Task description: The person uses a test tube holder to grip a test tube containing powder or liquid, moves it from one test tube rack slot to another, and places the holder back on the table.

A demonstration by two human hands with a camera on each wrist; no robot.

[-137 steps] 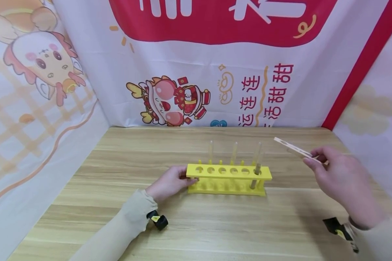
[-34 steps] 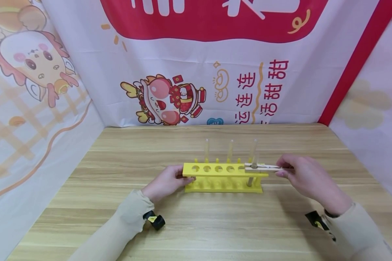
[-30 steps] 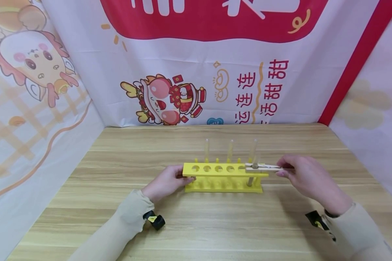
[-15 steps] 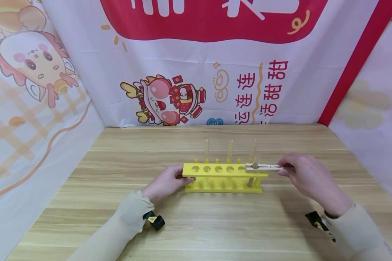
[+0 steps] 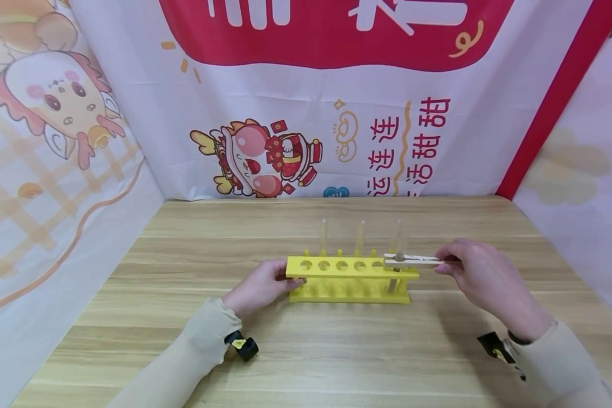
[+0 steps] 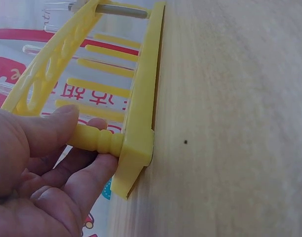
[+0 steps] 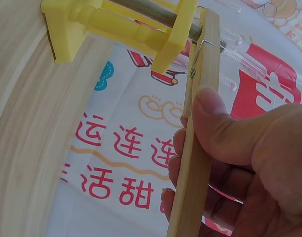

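A yellow test tube rack (image 5: 336, 275) stands on the table. My left hand (image 5: 260, 286) grips its left end post (image 6: 89, 138), thumb on one side and fingers on the other. My right hand (image 5: 489, 283) pinches a wooden test tube holder (image 5: 418, 260) with a metal spring, thumb on top and fingers beneath. The holder's far end is around a test tube (image 5: 392, 286) in the rack's rightmost hole, just above the top plate. That tube looks greyish in its lower part and stands slightly tilted. Whether its bottom touches the rack's base is hard to tell.
Three clear test tubes stand on the rack's rear pegs: a left one (image 5: 323, 232), a middle one (image 5: 361, 233) and a right one (image 5: 396, 228). Printed cloth (image 5: 163, 141) hangs behind and along both sides of the wooden table (image 5: 336, 357).
Earlier, my right hand held the holder in the air right of the rack. It came left, and the holder now surrounds the tube, slightly higher over the plate than half a second ago.
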